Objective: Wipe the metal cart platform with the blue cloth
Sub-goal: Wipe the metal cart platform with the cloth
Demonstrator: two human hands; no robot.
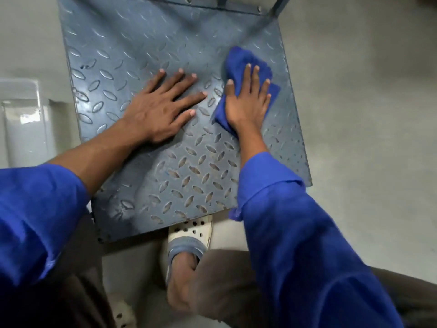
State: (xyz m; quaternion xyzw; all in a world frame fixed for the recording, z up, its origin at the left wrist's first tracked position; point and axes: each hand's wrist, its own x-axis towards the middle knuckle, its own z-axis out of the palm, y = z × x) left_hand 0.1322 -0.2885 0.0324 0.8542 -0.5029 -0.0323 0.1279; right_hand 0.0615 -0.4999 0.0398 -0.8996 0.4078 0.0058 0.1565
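Observation:
The metal cart platform (132, 43) is a grey-blue tread plate with raised diamond marks, filling the upper middle of the head view. A crumpled blue cloth (241, 60) lies on its right half. My right hand (248, 102) presses flat on the cloth, fingers spread over it. My left hand (160, 105) rests palm down on the bare plate just left of the cloth, fingers apart and holding nothing. Both forearms wear blue sleeves.
Pale concrete floor (366, 114) surrounds the platform. The cart's handle posts (276, 8) rise at the far edge. A white glossy object (26, 119) stands to the left. My foot in a cream perforated clog (189, 235) sits at the platform's near edge.

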